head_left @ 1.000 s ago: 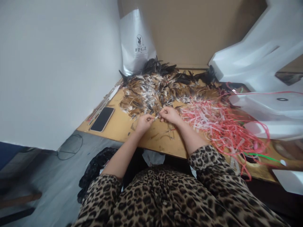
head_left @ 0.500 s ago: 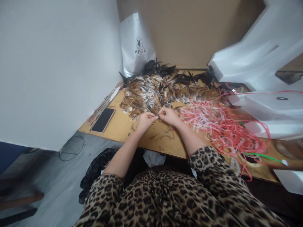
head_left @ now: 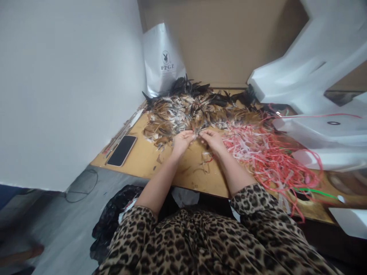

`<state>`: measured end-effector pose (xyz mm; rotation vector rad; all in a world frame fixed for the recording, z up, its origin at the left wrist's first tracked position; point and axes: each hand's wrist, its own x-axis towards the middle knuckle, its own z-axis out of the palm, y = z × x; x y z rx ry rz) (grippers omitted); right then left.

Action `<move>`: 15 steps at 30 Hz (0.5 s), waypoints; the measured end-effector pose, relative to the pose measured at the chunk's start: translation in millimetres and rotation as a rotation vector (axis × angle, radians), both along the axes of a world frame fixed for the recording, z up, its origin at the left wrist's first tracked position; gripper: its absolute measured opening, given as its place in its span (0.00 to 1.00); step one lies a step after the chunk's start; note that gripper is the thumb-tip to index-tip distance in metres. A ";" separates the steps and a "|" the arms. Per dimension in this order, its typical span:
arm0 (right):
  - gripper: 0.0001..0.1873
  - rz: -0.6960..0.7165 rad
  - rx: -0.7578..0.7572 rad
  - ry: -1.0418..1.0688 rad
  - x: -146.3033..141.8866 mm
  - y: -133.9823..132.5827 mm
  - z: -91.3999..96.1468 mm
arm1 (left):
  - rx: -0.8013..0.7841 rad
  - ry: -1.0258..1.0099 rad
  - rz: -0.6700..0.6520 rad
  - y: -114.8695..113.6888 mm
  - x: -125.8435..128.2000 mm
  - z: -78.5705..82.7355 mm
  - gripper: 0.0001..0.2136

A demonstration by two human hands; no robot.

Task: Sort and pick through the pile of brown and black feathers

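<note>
Both of my hands are at the near edge of a pile of brown, black and whitish feathers point(head_left: 172, 110) on the wooden table. My left hand point(head_left: 182, 142) pinches the base of a small feather point(head_left: 196, 134), its fingertips pressed together. Close on its right, my right hand point(head_left: 212, 140) has thumb and forefinger closed at the same feather. The feather's pale, fluffy end shows between the fingertips; its tip blends into the pile behind. To the right of my right hand lies a tangled heap of red and whitish plastic strips point(head_left: 266, 152).
A phone point(head_left: 122, 151) lies on the table's left side. A silvery white bag point(head_left: 164, 61) stands behind the feathers. White machine-like parts point(head_left: 309, 130) crowd the right side. A white panel point(head_left: 71, 84) rises on the left, and a black plastic bag point(head_left: 111, 221) sits below the table edge.
My hands have shifted slightly right and up, and their fingertips are a little farther apart. The right hand's fingers have moved around the feather. The whole view has tilted slightly.
</note>
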<state>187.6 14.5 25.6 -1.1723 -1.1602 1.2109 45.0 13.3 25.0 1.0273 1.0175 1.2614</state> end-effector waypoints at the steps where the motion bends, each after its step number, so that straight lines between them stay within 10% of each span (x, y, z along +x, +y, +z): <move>1: 0.16 0.001 -0.007 -0.011 0.9 -0.6 -0.4 | 0.003 0.002 -0.010 0.8 1.8 -2.2 0.16; 15: 0.10 0.074 0.024 -0.236 -1.1 1.5 -7.0 | -0.023 0.067 -0.077 -0.7 -5.1 -15.0 0.15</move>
